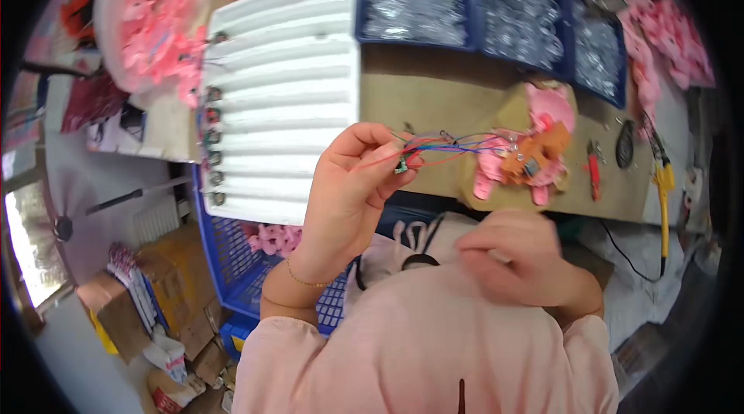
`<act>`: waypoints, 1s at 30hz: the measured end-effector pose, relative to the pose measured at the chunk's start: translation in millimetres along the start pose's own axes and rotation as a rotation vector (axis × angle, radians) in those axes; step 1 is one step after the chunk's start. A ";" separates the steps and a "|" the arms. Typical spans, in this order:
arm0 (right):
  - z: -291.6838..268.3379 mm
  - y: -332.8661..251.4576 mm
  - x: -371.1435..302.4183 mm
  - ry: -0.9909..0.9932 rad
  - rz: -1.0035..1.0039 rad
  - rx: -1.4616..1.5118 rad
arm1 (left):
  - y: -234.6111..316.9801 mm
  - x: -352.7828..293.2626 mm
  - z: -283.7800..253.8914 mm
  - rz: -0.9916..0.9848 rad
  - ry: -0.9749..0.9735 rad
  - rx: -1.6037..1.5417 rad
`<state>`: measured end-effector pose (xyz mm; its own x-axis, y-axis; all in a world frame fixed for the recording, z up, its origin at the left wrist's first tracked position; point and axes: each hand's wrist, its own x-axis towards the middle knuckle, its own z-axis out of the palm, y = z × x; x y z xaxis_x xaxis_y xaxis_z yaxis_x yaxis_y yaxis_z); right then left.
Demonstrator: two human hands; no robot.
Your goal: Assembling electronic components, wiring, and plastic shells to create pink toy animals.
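Note:
My left hand [347,185] is closed in a pinch on a bundle of thin coloured wires [459,146], with a small green circuit board [401,167] at its fingertips. The red and blue wires stretch right to a pink and orange soft toy piece [549,143], which lies on a tan pad [474,182] on the table. On the orange part sits a small dark component [530,168]. Below the toy piece, close to my body, my right hand [515,255] is bent and smeared by motion. Its fingers are too blurred to read.
A white ridged tray [287,65] holds several small parts along its left edge. Blue bins [415,44] of clear plastic pieces stand at the back. Red-handled pliers [594,174] and a yellow soldering iron [664,189] lie right. A blue crate [236,274] sits below the tray.

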<state>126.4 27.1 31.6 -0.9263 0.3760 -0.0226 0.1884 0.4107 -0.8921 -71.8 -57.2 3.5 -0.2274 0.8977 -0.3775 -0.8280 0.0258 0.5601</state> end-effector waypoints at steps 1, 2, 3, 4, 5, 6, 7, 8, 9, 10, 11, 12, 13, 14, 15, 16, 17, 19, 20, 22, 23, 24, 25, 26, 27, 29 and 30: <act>-10.0 -3.7 -9.5 0.145 -0.025 0.030 | -10.4 1.5 2.5 0.044 -0.022 0.054; -17.8 -4.8 -16.7 0.294 -0.014 -0.005 | -18.7 4.9 5.4 0.085 -0.053 0.113; -21.8 -3.4 -16.1 0.437 -0.016 -0.136 | -25.2 6.8 9.5 0.067 -0.067 0.104; -25.6 -1.3 -10.4 0.575 -0.022 -0.267 | -30.5 7.6 14.4 0.103 -0.044 0.188; -30.0 -3.4 -2.0 0.636 -0.028 -0.379 | -34.6 9.4 19.3 0.136 -0.026 0.273; -36.1 -2.8 3.7 0.686 -0.043 -0.487 | -37.7 8.1 22.3 0.136 -0.047 0.310; -44.3 4.9 6.1 0.689 -0.035 -0.489 | -40.4 7.3 25.2 0.128 -0.051 0.310; -51.3 12.7 9.9 0.567 -0.154 -0.575 | -41.3 6.2 27.3 0.148 -0.075 0.399; -56.0 18.9 12.1 0.441 -0.277 -0.653 | -42.4 5.6 29.3 0.171 -0.095 0.491; -58.5 21.4 12.0 0.446 -0.275 -0.648 | -43.2 4.8 31.7 0.168 -0.094 0.498; -61.3 23.1 12.3 0.356 -0.336 -0.647 | -43.6 4.7 34.3 0.176 -0.098 0.490; -64.0 24.0 13.0 0.266 -0.396 -0.646 | -43.3 4.7 36.8 0.185 -0.101 0.482; -67.4 23.1 15.2 0.272 -0.398 -0.640 | -42.0 5.9 38.5 0.183 -0.099 0.489; -69.6 20.6 18.6 0.286 -0.429 -0.629 | -39.7 6.9 39.1 0.161 -0.157 0.601; -69.2 18.7 21.2 0.300 -0.459 -0.620 | -37.5 7.7 40.5 0.136 -0.217 0.712; -65.8 17.1 23.2 0.305 -0.458 -0.612 | -36.7 7.9 46.8 0.153 -0.186 0.807; -62.0 14.7 24.4 0.262 -0.295 -0.457 | -37.3 8.1 46.3 0.148 -0.187 0.812; -55.8 13.0 24.7 0.221 -0.129 -0.297 | -38.4 8.3 43.7 0.066 -0.156 0.861; -53.0 14.4 24.9 0.250 0.026 -0.022 | -37.0 7.5 46.7 0.042 -0.145 0.767; -52.3 14.6 21.4 0.274 0.181 0.253 | -37.2 7.5 46.2 0.026 -0.132 0.688; -53.5 13.8 16.2 0.307 0.247 0.377 | -36.4 6.9 44.8 0.013 -0.114 0.611; -54.0 13.4 11.1 0.338 0.314 0.501 | -36.8 6.6 44.2 0.015 -0.110 0.610; -49.7 15.6 5.9 0.332 0.313 0.502 | -38.5 6.6 44.3 0.014 -0.078 0.568; -42.8 20.0 -0.5 0.427 0.258 0.393 | -39.7 7.1 44.8 0.011 -0.051 0.529; -39.2 23.7 -4.3 0.520 0.202 0.282 | -40.4 7.5 44.7 0.011 -0.049 0.529; -41.2 29.0 -7.5 0.538 0.132 0.213 | -41.6 8.2 43.7 0.000 -0.043 0.541; -42.9 31.8 -8.8 0.556 0.060 0.142 | -41.7 8.6 42.4 -0.002 -0.043 0.540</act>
<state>154.5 72.5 22.8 -0.5973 0.7912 0.1312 0.1547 0.2742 -0.9491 -17.6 -31.9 8.2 -0.1959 0.9142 -0.3548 -0.4444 0.2398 0.8632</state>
